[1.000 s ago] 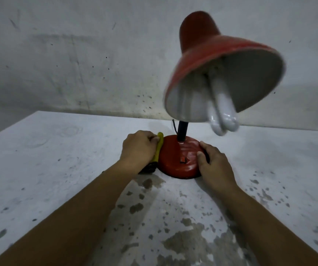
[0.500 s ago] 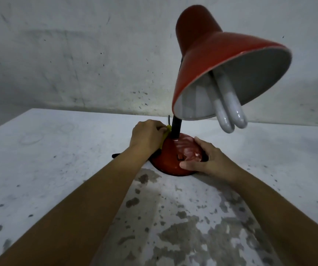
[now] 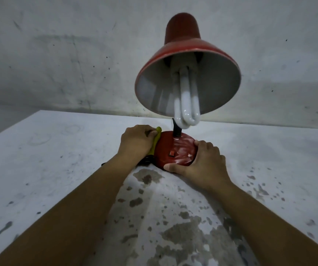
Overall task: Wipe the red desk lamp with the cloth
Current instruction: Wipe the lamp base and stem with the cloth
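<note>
Lamp [image 3: 175,120] upright on counter [image 3: 48,160], near far edge, shade facing camera. Left hand [image 3: 135,143] fingers curled tight around yellow cloth [image 3: 22,136], pressing it against left side of base [image 3: 173,150]. Right hand [image 3: 204,162] fingers clamped on base's right rim.

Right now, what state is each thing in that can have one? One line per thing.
Red desk lamp: upright on the table, shade tilted toward the camera.
Bulb: unlit, hanging out below the shade rim.
Switch on the base: position too small to tell.
Cloth: yellow-green, bunched, pressed against the base's left side.
Left hand: grips the cloth.
Right hand: holds the base's right edge.
</note>
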